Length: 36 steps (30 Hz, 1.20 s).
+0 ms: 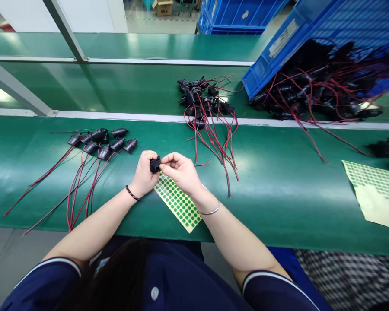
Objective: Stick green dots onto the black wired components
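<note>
My left hand (pixel 144 173) is closed around a small black plastic part (pixel 154 165), which looks like a mini water pump, its round end turned towards me. Thumb and forefinger of my right hand (pixel 180 172) are pinched together at the right side of this pump; whatever lies between the fingertips is too small to make out. Below both hands, a sheet of round green stickers (pixel 178 203) lies on the green bench, partly covered by my right hand and wrist.
Several similar black pumps with red and black wires (pixel 104 151) lie to the left. Another pile of pumps (pixel 197 101) sits ahead, across a white strip. A tilted blue crate (pixel 262 65) spills more at the right. A second sticker sheet (pixel 376 190) lies far right.
</note>
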### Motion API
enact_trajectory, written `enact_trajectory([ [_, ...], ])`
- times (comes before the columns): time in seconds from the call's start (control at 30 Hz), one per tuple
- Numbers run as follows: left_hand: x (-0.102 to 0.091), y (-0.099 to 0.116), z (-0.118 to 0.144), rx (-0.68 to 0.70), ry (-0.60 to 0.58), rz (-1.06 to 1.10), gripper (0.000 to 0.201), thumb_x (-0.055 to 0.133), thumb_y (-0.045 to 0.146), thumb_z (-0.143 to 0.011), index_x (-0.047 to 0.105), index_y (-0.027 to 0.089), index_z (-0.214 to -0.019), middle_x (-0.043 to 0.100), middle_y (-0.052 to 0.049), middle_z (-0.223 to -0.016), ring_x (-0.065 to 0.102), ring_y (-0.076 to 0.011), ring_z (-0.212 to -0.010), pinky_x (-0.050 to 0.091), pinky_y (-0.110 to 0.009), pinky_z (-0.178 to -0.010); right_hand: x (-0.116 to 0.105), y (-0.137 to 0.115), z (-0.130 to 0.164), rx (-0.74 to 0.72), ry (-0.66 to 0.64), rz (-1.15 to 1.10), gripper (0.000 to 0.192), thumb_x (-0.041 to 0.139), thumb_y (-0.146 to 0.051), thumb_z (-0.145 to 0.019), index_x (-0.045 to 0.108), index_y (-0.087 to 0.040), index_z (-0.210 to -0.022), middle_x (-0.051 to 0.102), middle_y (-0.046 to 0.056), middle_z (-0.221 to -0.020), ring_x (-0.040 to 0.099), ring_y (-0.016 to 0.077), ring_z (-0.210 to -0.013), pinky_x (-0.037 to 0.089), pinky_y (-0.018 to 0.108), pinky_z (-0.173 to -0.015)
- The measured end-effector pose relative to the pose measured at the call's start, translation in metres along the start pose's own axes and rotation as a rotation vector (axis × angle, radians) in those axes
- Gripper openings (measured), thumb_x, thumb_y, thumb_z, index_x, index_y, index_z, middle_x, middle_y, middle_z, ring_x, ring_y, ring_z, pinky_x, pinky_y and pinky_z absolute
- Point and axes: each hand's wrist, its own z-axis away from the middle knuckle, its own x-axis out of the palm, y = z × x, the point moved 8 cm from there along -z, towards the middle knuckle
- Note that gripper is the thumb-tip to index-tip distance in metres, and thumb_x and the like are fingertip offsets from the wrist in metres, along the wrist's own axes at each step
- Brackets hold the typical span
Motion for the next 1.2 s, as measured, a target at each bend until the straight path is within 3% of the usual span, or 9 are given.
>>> enact_trajectory([
  [1.2, -0.0009, 0.0013, 0.0002, -0.038, -0.002, 0.096, 0.030, 0.058, 0.009, -0.077, 0.044, 0.024, -0.100, 0.054, -0.001, -0.095, 0.054, -0.0171, -0.086, 0.043, -0.032, -0.076, -0.0009, 0.0026, -0.0034, -0.010, -0.019, -0.061, 0.024, 0.082, -0.030, -0.062, 0.067, -0.020, -0.078, 0.070, 0.001, -0.077, 0.063, 0.0140, -0.072, 0.053, 0.030, -0.071],
])
